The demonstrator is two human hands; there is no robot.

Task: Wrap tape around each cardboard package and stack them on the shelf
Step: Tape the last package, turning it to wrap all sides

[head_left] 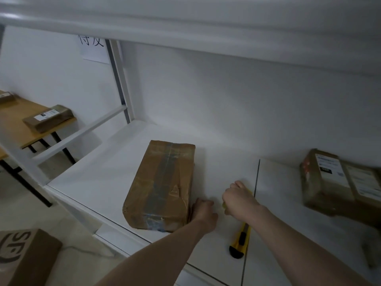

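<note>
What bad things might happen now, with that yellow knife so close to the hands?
1. The yellow utility knife lies on the white shelf under the right hand; whether its blade is out cannot be seen, so a blind reach might cut.
2. It sits near the shelf's front edge, so an arm could knock it off.
3. The left hand touches the taped package at its near corner; a push might slide it crooked.

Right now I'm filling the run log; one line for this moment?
taped package on shelf | left hand touching it | right hand gripping yellow cutter
</note>
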